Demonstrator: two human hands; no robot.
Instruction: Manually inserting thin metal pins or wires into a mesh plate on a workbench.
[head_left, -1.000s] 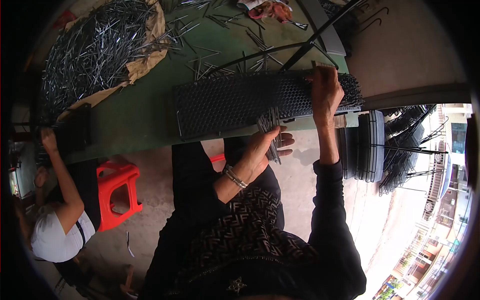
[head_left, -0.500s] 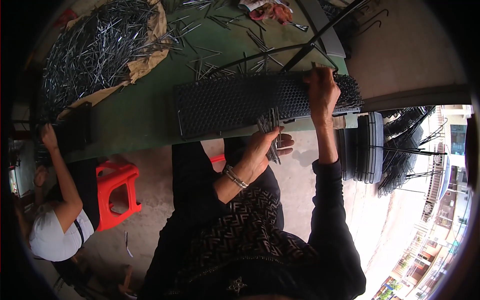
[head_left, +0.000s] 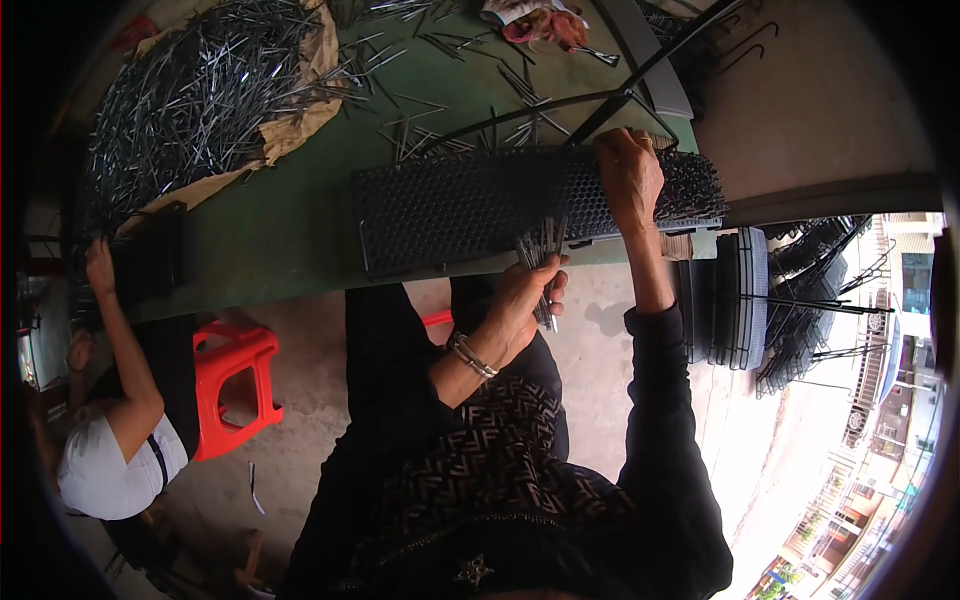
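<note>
Little moved since earlier: right hand still pressed flat on perforated black tray; left hand below tray, gripping metal pins. Apparently partly filled.

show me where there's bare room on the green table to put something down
Bare green table lies between the pile of metal pins and the black perforated tray. Crowded: loose pins above the tray, and both hands at its right end.

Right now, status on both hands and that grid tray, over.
Left hand gripping a bundle of metal pins. Right hand pressed on the black grid tray. Loose pins scattered on the green table behind the tray.
</note>
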